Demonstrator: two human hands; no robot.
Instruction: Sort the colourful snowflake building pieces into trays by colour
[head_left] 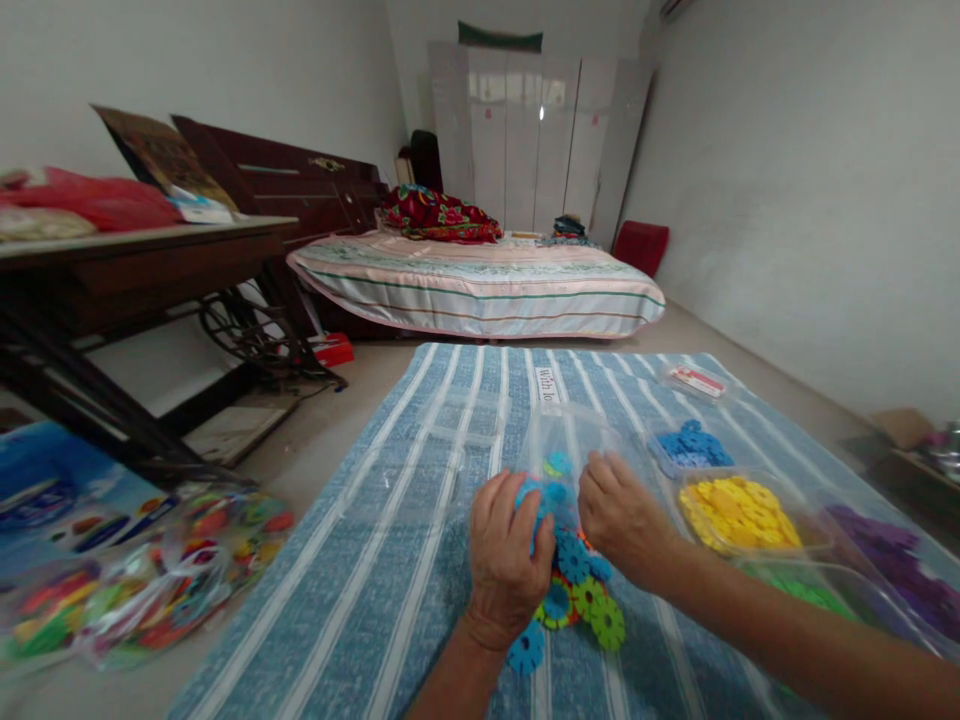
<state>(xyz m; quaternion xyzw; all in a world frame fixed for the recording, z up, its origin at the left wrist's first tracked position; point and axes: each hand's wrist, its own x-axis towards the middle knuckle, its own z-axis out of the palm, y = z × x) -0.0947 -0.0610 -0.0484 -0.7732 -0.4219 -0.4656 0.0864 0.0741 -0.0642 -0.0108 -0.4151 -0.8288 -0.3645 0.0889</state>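
In the middle of the striped cloth sits a cluster of interlocking flower-shaped plastic discs [574, 560], mostly blue, with green and red-yellow ones below. My left hand [504, 550] curls around its left side, with a blue disc between thumb and fingers. On the other side is my right hand [621, 515], fingers bent together close to the cluster; whatever they pinch is hidden. A pair of lime-green discs [606, 622] and a blue disc [526, 648] show at the near edge. Behind the hands stands a clear plastic box [574, 420].
On the right are tubs of blue discs [690, 445], yellow discs [739, 512], green discs [810, 588] and purple discs [892, 560]. Clear lids [405, 485] lie at left. Bags of colourful pieces [157, 590] rest on the floor beside a sewing-machine table [142, 240]. A bed [480, 285] is beyond.
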